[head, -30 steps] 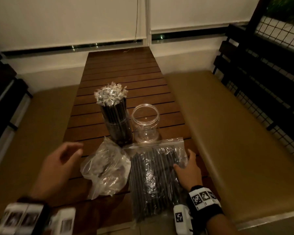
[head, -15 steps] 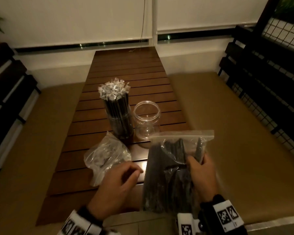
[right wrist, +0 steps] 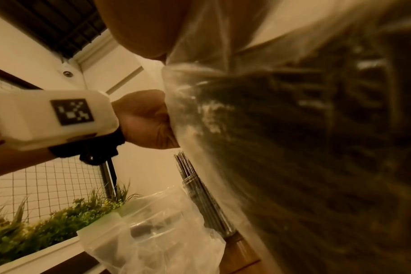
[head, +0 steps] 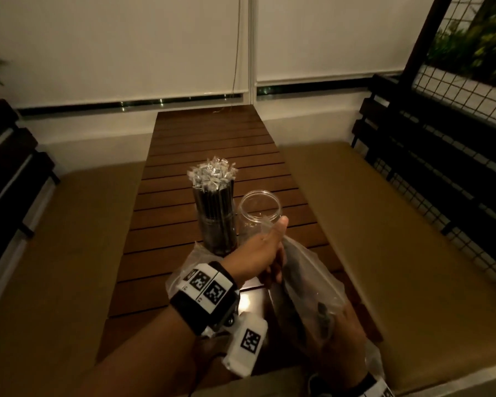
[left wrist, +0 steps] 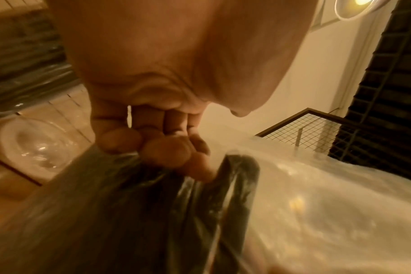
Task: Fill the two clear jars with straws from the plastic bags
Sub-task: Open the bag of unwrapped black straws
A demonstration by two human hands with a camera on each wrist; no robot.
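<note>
A clear plastic bag of black straws (head: 304,285) is held tilted over the table's near end, its top near the empty clear jar (head: 259,216). My left hand (head: 272,245) reaches across and pinches the bag's top edge; the left wrist view shows the curled fingers (left wrist: 167,152) on the plastic beside the empty jar (left wrist: 35,146). My right hand (head: 341,330) grips the bag's lower part. The other clear jar (head: 215,224), packed with black straws with silvery wrapper ends, stands left of the empty one. In the right wrist view the bag (right wrist: 293,148) fills the frame.
An emptied, crumpled plastic bag (head: 181,273) lies on the slatted wooden table (head: 212,144), partly behind my left wrist. Tan cushioned benches (head: 384,224) run along both sides. A black wire-mesh partition (head: 455,110) stands at the right.
The bag of straws came up off the table in my right hand. My left hand then crossed over and took hold of the bag's top, while my right hand slid down to its lower part.
</note>
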